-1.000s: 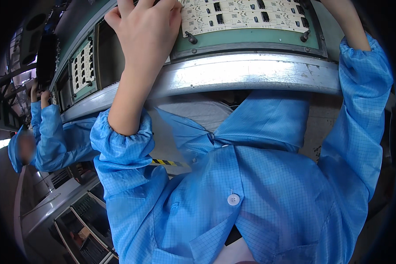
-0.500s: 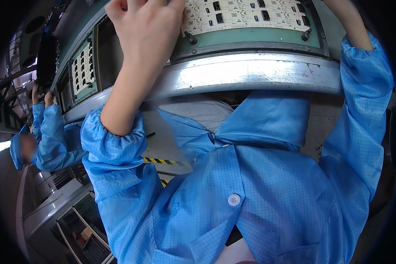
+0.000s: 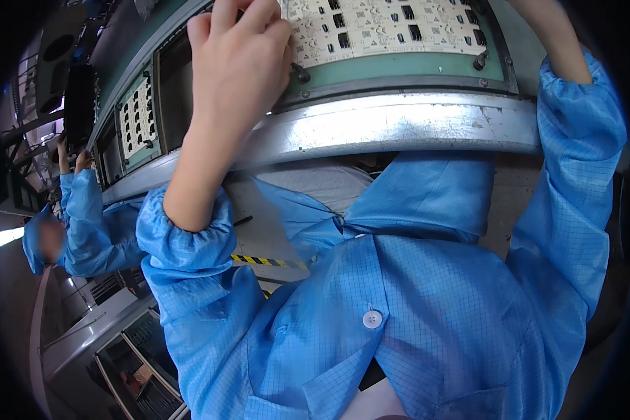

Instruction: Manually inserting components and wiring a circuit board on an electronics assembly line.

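Note:
My left hand [image 3: 241, 66] is over the left edge of a green carrier frame [image 3: 371, 68], its back toward me. Its fingers are curled closed, with their tips hidden, so I cannot make out what they hold, if anything. Beside it, the carrier bears a panel of white circuit boards [image 3: 385, 35] with black parts and small dark cylindrical parts standing on them. Dark knobs [image 3: 300, 73] sit at the panel's near corners. Only my right forearm [image 3: 556, 38] shows, reaching past the carrier's right side; the hand is beyond the upper edge.
A scratched metal rail [image 3: 399, 126] runs along the near side of the line. Farther left stands another carrier with a white board panel [image 3: 137, 115]. A co-worker in blue [image 3: 87, 231] works at the far left. Racks with dark slots [image 3: 143, 371] stand lower left.
My left hand has come slightly nearer and its fingers look more curled. The board panel's visible part has shifted a little up and left. My right forearm has hardly moved.

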Motion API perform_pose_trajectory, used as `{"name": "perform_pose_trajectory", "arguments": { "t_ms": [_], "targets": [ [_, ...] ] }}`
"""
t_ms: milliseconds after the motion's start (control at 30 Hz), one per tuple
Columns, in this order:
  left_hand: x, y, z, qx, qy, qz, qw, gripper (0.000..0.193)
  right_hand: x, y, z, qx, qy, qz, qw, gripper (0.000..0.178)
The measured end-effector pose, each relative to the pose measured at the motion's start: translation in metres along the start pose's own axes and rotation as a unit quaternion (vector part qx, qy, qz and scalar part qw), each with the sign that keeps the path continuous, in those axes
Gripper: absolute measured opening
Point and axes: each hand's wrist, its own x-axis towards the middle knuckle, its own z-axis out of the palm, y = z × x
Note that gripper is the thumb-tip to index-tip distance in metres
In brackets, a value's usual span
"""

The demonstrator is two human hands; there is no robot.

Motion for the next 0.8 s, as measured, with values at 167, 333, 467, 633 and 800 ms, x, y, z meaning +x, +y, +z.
{"name": "perform_pose_trajectory", "arguments": {
  "t_ms": [167,333,467,633,800],
  "targets": [
    [0.003,-0.008,0.015,-0.025,-0.003,0.033,0.999,0.005,-0.006,-0.016,-0.001,0.029,0.042,0.063,0.997,0.005],
    [0.003,-0.041,0.009,-0.149,-0.1,0.012,0.984,0.009,-0.004,0.022,0.008,0.07,0.097,0.0,0.993,0.013],
    [0.032,-0.121,0.064,-0.119,-0.007,-0.136,0.983,0.02,-0.006,0.022,0.012,0.064,0.074,0.03,0.995,0.018],
    [0.051,-0.14,0.113,-0.051,-0.017,-0.204,0.978,0.022,-0.007,-0.004,0.022,0.012,0.092,0.024,0.995,0.016],
    [0.056,-0.15,0.131,-0.159,-0.018,-0.268,0.95,0.02,-0.008,-0.026,0.04,-0.011,0.075,-0.011,0.997,0.013]
  ]
}}
